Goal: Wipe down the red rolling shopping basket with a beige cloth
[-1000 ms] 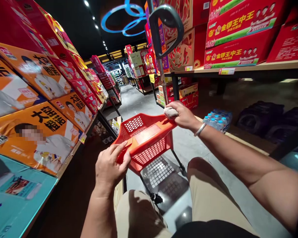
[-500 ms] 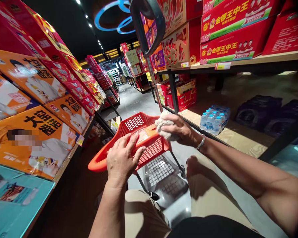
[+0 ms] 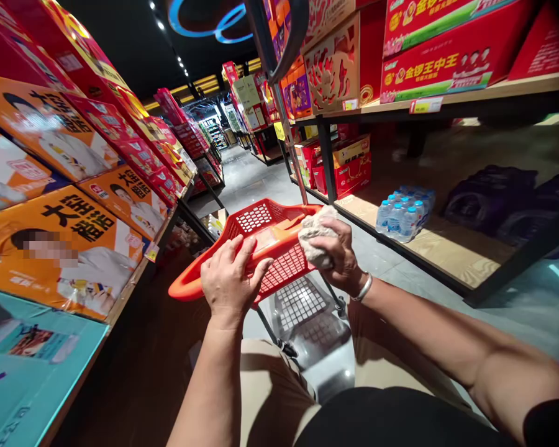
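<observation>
A red-orange plastic shopping cart (image 3: 186, 287) with lattice walls stands in front of my knees on thin legs with wheels. My left hand (image 3: 228, 279) grips its near rim, fingers over the top and thumb apart against the outer side. Bunched in my right hand (image 3: 343, 264) is a whitish cloth (image 3: 317, 231), pressed to the rim at the right corner; the fingers are wrapped round it and hide part of it. Beyond that corner a pole rises to a dark loop handle (image 3: 262, 37). A bracelet (image 3: 365, 287) circles my right wrist.
Orange boxes (image 3: 60, 248) and a teal box (image 3: 37, 347) are stacked close on the left. At right, a shelf (image 3: 475, 273) holds packed water bottles (image 3: 403, 214) below and red boxes (image 3: 447, 65) above. The tiled aisle (image 3: 242, 171) runs ahead between displays.
My right hand has turned, its wrist lower, and the cloth has shifted slightly right along the rim. My left hand stays on the rim. The view has tilted down a little.
</observation>
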The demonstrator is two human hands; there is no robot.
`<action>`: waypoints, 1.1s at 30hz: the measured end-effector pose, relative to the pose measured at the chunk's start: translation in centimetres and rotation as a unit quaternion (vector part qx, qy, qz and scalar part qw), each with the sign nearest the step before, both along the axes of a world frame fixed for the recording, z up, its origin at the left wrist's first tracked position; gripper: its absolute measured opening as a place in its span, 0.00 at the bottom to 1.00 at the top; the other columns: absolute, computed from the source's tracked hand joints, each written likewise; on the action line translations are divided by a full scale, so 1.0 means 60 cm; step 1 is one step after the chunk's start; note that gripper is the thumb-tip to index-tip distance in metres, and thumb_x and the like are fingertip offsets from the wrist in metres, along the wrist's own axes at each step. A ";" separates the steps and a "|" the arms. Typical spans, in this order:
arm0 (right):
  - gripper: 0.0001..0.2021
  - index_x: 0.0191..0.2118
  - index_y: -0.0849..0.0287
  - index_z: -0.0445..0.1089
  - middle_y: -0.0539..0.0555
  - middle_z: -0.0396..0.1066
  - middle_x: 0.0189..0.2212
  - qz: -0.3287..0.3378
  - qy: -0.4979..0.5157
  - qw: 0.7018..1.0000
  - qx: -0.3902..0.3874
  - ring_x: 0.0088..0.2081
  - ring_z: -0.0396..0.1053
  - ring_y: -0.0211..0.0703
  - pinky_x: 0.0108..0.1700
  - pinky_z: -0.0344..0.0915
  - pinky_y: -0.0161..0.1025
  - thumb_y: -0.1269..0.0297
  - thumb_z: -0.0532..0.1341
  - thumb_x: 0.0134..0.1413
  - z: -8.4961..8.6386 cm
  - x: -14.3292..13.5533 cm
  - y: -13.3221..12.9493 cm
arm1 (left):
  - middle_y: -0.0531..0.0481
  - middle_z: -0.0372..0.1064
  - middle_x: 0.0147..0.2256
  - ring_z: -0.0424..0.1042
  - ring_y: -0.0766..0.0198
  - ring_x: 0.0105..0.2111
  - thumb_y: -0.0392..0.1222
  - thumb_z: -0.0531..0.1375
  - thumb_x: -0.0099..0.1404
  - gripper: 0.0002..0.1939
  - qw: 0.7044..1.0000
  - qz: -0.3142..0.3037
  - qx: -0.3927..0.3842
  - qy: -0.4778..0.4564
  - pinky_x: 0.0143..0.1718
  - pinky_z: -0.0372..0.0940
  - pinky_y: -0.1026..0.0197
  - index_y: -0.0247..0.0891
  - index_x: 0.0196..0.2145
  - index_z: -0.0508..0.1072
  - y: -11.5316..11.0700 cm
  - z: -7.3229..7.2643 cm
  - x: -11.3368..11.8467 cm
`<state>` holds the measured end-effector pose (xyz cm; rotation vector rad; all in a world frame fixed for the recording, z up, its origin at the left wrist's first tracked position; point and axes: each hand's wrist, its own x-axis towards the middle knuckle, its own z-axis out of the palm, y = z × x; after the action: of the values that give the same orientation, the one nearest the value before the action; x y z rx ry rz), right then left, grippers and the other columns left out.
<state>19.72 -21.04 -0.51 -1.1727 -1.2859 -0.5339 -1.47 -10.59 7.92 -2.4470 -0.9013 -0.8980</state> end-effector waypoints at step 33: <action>0.16 0.54 0.46 0.75 0.55 0.70 0.58 -0.002 -0.281 0.877 -0.389 0.61 0.60 0.56 0.64 0.61 0.54 0.68 0.58 0.64 -0.237 -0.095 0.179 | 0.41 0.66 0.64 0.57 0.46 0.67 0.41 0.58 0.64 0.31 0.916 0.113 -0.385 0.020 0.70 0.44 0.40 0.43 0.65 0.66 0.065 -0.363 -0.040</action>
<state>14.02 -10.32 -14.73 -1.7522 -2.1178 -0.3688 -3.90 -6.71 -13.89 -2.8619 -1.7381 -0.4426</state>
